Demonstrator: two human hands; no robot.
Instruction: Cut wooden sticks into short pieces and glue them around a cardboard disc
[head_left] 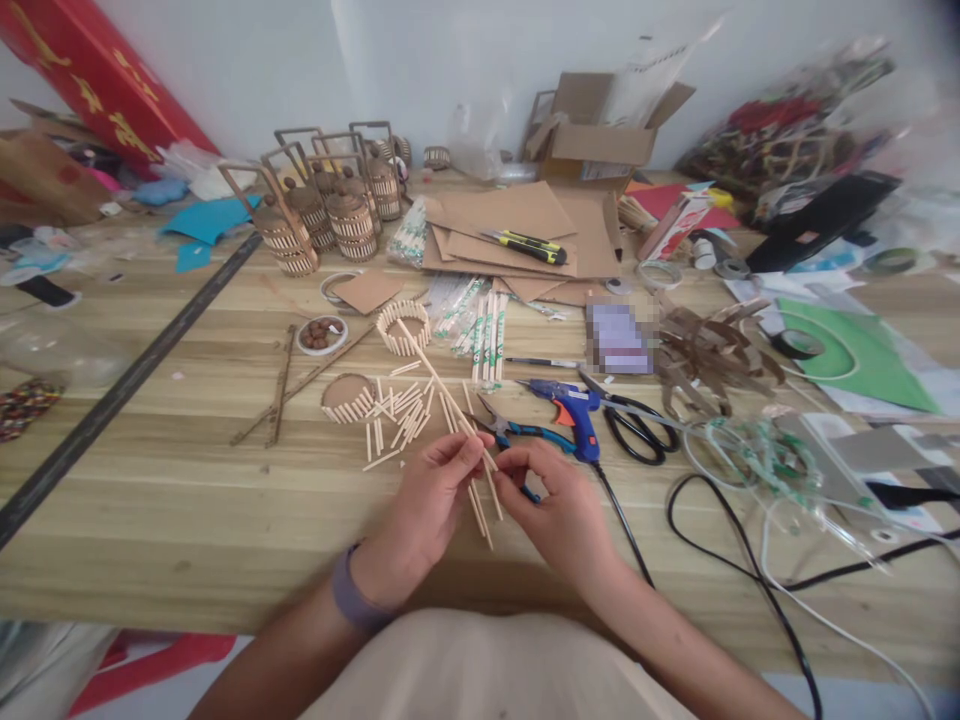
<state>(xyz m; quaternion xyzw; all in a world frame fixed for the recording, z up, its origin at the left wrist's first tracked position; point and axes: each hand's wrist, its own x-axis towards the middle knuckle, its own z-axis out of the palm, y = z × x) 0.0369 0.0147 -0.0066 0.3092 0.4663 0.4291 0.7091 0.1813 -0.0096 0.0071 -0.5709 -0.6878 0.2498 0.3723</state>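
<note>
Honestly, the bit I'd watch is the long wooden stick (439,382). The left hand (427,490) has it pinched between thumb and fingertips partway along, so the far end sticks out well beyond the fingers. The right hand (551,505) is curled in close by the near end; can't tell if those fingers are actually gripping it or just touching.

From this angle the far tip crosses over the slatted ring (405,345) ahead of the fingers. No idea if they're really in contact, but if they are, a careless twist at the fingers could swing that tip and knock a slat loose or shove the ring. The second ring (351,408), ahead and left of the fingers, only has slats showing on part of its rim, so I'd guess a bump wouldn't do it any good either.

Then there's the loose short sticks (409,415) just past the left fingers: one sleeve-height sweep and they scatter across the counter (225,530).

Other worry is the pliers (536,432). One handle disappears behind the right fingers, so they could get snagged. The glue gun (577,408) sits just beyond the right fingers; if it's hot, reaching forward blind could mean a burn.
</note>
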